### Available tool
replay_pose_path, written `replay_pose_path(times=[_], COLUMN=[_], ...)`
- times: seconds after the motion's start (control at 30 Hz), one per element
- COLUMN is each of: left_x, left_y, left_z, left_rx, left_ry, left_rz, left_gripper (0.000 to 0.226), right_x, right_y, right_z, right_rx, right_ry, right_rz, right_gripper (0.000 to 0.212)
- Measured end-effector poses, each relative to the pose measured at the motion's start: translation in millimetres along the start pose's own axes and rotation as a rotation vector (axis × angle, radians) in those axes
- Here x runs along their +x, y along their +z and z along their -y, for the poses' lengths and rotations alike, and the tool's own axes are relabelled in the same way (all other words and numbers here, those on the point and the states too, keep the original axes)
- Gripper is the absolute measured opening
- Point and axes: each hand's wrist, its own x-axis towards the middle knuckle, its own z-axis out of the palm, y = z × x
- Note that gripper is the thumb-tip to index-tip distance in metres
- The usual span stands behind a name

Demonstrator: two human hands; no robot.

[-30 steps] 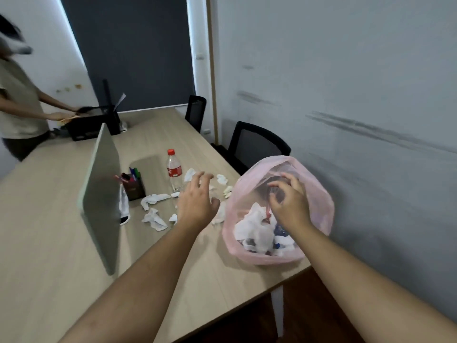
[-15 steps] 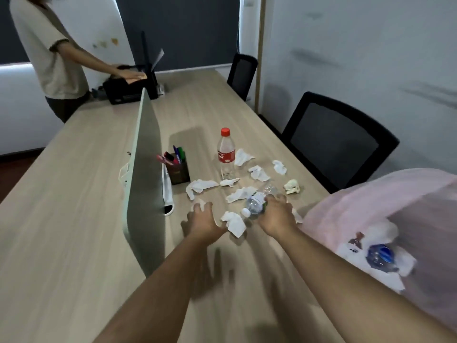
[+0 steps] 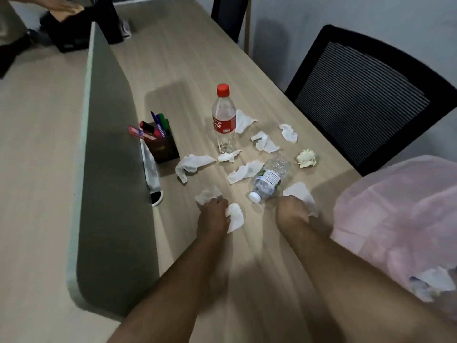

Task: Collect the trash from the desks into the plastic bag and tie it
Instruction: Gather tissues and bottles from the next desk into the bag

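Down on the bench (image 3: 173, 58), the left grip (image 3: 214, 216) was clenched round a crumpled tissue (image 3: 235, 217) and the right grip (image 3: 291, 214) round a second tissue (image 3: 300, 194), near a toppled water bottle (image 3: 268, 179), with the pink bag (image 3: 395, 219) just to their right.

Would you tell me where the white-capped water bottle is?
Head view: the water bottle lies sideways on the desk, just beyond the right hand, between a crumpled tissue and the yellowish paper wad.
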Motion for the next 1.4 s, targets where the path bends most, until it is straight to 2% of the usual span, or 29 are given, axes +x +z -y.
replay_pose_path(times=[0.1,0.13,0.3,0.37,0.43,0.53,0.6,0.7,0.83,0.93,1.13,1.2,1.27,1.33,1.4], left_x=[-14,-18,-38,-48,-73,-118,-153,-199,-247,-259,-228,-209,-189,-178,-172], left_y=[-10,-15,-70,-93,-115,-137,-137,-116,-65,-29,6,13,23,33,43], left_z=[1,-2,-36,-57,-89,-148,-192,-250,-304,-317,-300,-297,-295,-293,-293], left_rx=[-0.306,-0.342,-0.117,-0.108,-0.174,-0.293,-0.366,-0.408,-0.301,-0.223,-0.163,-0.118,0.017,0.165,0.159], left_ry=[-0.124,-0.144,-0.036,0.028,0.084,0.268,0.423,0.642,0.913,0.941,0.682,0.596,0.498,0.447,0.461], left_rz=[-0.037,-0.048,-0.181,-0.305,-0.429,-0.623,-0.683,-0.642,-0.533,-0.407,-0.278,-0.217,-0.036,0.150,0.179], left_gripper=[0.015,0.015,0.017,0.021,0.021,0.018,0.016,0.018,0.025,0.020,0.014,0.014,0.029,0.058,0.067], right_x=[-9,-12,-46,-68,-99,-142,-170,-205,-233,-240,-225,-211,-196,-190,-186], right_y=[-10,-16,-76,-105,-135,-175,-190,-193,-168,-144,-118,-112,-104,-94,-88], right_z=[5,7,2,-5,-25,-74,-120,-185,-256,-289,-304,-298,-291,-286,-286], right_rx=[0.119,0.155,0.273,0.313,0.391,0.532,0.620,0.748,0.751,0.730,0.707,0.666,0.579,0.465,0.463], right_ry=[0.025,0.012,-0.108,-0.174,-0.212,-0.240,-0.259,-0.228,-0.124,-0.029,0.045,0.073,0.081,0.043,0.025], right_rz=[-0.022,-0.017,-0.122,-0.214,-0.339,-0.573,-0.714,-0.870,-0.972,-0.920,-0.779,-0.645,-0.396,-0.185,-0.107], right_gripper=[0.035,0.035,0.022,0.011,0.013,0.028,0.026,0.018,0.014,0.015,0.017,0.021,0.030,0.042,0.047])
